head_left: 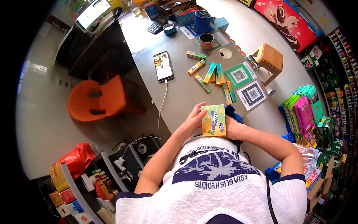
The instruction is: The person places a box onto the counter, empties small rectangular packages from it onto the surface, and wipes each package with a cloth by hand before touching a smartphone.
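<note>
White printed tee [220, 173] up close — Coolsa box [213, 120] at the surface's [179, 97] near edge

Slabby black phone [163, 67] by the left edge, cabled, probably for power; left hand [194, 118] pinches the stiff cardboard box's side, seemingly steadying it; slim shiny packs [220, 74] sit mid-surface, likely for easy reach; right hand [234, 128] is tucked beside the box — fingers hidden, can't tell its grip.

Floor [41, 112]: pale and smooth, brightly lit at upper centre. Counter [182, 93]: grey top, central, glare along its far end. Orange chair [113, 97]: left of the counter. Tan-topped stool [272, 56]: near the counter's right edge. Dark desk [80, 48]: upper left. Stocked display shelving [348, 93]: far right.
</note>
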Demonstrator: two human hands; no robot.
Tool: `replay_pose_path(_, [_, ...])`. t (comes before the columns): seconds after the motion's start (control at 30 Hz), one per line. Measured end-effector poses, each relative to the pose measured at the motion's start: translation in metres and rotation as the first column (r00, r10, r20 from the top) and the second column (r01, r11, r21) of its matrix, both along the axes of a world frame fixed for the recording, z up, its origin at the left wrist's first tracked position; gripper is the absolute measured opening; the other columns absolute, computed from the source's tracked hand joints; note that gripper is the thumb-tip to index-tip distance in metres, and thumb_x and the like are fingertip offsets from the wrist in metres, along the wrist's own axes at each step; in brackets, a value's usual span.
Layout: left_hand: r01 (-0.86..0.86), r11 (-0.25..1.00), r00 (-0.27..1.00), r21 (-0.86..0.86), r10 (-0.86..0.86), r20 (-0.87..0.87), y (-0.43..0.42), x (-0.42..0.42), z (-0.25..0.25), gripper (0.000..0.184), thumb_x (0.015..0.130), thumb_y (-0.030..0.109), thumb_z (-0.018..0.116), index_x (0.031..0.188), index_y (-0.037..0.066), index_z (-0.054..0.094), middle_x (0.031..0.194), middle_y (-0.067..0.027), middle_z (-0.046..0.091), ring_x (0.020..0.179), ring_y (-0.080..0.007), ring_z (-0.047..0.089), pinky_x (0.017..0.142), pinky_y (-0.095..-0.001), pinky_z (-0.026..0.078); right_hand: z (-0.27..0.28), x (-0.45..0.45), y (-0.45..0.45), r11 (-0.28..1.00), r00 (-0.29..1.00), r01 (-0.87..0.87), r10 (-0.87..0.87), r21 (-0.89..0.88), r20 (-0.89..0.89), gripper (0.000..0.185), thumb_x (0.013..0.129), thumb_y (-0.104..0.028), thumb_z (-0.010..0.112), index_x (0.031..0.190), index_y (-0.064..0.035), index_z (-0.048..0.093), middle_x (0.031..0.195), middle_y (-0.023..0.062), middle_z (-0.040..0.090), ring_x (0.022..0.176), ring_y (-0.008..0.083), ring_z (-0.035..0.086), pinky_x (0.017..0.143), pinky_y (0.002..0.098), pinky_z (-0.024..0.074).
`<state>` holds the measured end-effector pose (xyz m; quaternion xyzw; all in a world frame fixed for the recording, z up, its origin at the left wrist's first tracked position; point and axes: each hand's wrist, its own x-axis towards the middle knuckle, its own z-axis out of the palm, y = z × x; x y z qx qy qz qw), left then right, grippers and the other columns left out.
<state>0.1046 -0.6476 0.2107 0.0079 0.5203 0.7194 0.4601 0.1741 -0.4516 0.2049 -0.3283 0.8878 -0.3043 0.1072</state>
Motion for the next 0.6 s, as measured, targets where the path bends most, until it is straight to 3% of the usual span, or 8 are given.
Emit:
replay_pose_path(0.07, [0.070, 0.996, 0.997, 0.054, -0.068, -0.048, 0.000, -0.001, -0.018, 0.064, 0.091, 0.040, 0.057, 0.143, 0.017, 0.026, 0.125, -0.0049, 0.047, 0.113, -0.0153, 0.050, 0.093, -0.0365, 0.045, -0.006, -0.003, 0.000, 0.966, 0.975, -0.069, 0.118, 0.251, -0.187, 0.045, 0.092, -0.024, 0.041, 0.136, -0.0247, 0.041, 0.143, 0.0035, 0.038, 0.136, 0.0223, 0.029, 0.115, 0.0431, 0.0129])
replay_pose_path(0.13, [-0.001, 0.988, 0.999, 0.156, -0.007, 0.050, 0.003, 0.002, 0.004, 0.067, 0.091, 0.038, 0.058, 0.145, 0.019, 0.023, 0.124, -0.0049, 0.049, 0.113, -0.0156, 0.051, 0.094, -0.0365, 0.046, 0.005, -0.007, -0.004, 0.901, 0.935, -0.078, 0.215, 0.427, -0.282, 0.046, 0.092, -0.024, 0.041, 0.138, -0.0252, 0.038, 0.144, 0.0025, 0.036, 0.137, 0.0217, 0.026, 0.115, 0.0436, 0.0109])
replay_pose_path(0.17, [-0.040, 0.978, 0.994, 0.203, 0.019, 0.104, 0.003, 0.004, 0.015, 0.068, 0.090, 0.037, 0.058, 0.146, 0.020, 0.022, 0.124, -0.0049, 0.049, 0.112, -0.0157, 0.052, 0.094, -0.0366, 0.046, 0.012, -0.010, -0.006, 0.901, 0.947, -0.106, 0.220, 0.420, -0.233, 0.049, 0.092, -0.022, 0.040, 0.141, -0.0216, 0.034, 0.146, 0.0053, 0.031, 0.138, 0.0228, 0.022, 0.116, 0.0418, 0.0098])
replay_pose_path(0.3, [-0.075, 0.952, 0.990, 0.297, 0.034, 0.140, 0.000, -0.007, 0.031, 0.069, 0.090, 0.029, 0.058, 0.146, 0.019, 0.020, 0.120, -0.0060, 0.053, 0.108, -0.0173, 0.055, 0.091, -0.0340, 0.049, 0.021, -0.017, -0.020, 0.807, 0.932, 0.022, 0.198, 0.590, -0.305, 0.051, 0.090, -0.025, 0.045, 0.140, -0.0213, 0.036, 0.145, 0.0054, 0.033, 0.137, 0.0228, 0.025, 0.115, 0.0413, 0.0148])
replay_pose_path(0.4, [-0.064, 0.973, 0.994, 0.220, 0.083, -0.077, 0.003, -0.010, 0.043, 0.072, 0.088, 0.029, 0.060, 0.146, 0.015, 0.019, 0.119, -0.0074, 0.053, 0.107, -0.0173, 0.056, 0.090, -0.0330, 0.049, 0.029, -0.024, -0.020, 0.915, 0.965, 0.128, -0.026, 0.382, -0.260, 0.049, 0.090, -0.027, 0.047, 0.138, -0.0218, 0.038, 0.142, 0.0050, 0.038, 0.135, 0.0232, 0.029, 0.113, 0.0410, 0.0175])
replay_pose_path(0.43, [-0.075, 0.983, 0.980, 0.169, 0.104, -0.169, 0.005, -0.011, 0.050, 0.073, 0.086, 0.028, 0.060, 0.146, 0.012, 0.021, 0.117, -0.0084, 0.054, 0.105, -0.0169, 0.057, 0.089, -0.0317, 0.049, 0.039, -0.026, -0.023, 0.925, 0.961, 0.151, -0.054, 0.349, -0.272, 0.048, 0.087, -0.029, 0.049, 0.134, -0.0198, 0.043, 0.137, 0.0043, 0.042, 0.130, 0.0202, 0.035, 0.111, 0.0370, 0.0215])
replay_pose_path(0.57, [-0.162, 0.960, 0.974, 0.227, 0.193, -0.121, 0.005, -0.010, 0.060, 0.070, 0.085, 0.025, 0.062, 0.145, 0.012, 0.026, 0.110, -0.0080, 0.054, 0.102, -0.0163, 0.054, 0.090, -0.0310, 0.045, 0.045, -0.032, -0.027, 0.937, 0.929, 0.127, 0.003, 0.326, -0.371, 0.044, 0.089, -0.027, 0.049, 0.132, -0.0167, 0.044, 0.133, 0.0054, 0.045, 0.128, 0.0217, 0.036, 0.108, 0.0347, 0.0264])
replay_pose_path(0.6, [-0.168, 0.958, 0.970, 0.233, 0.202, -0.132, 0.004, -0.010, 0.060, 0.071, 0.085, 0.025, 0.062, 0.145, 0.012, 0.026, 0.110, -0.0082, 0.054, 0.103, -0.0162, 0.054, 0.090, -0.0310, 0.045, 0.057, -0.030, -0.031, 0.987, 0.987, 0.152, -0.150, 0.053, -0.055, 0.044, 0.090, -0.023, 0.049, 0.132, -0.0162, 0.043, 0.133, 0.0060, 0.045, 0.128, 0.0210, 0.037, 0.109, 0.0342, 0.0275])
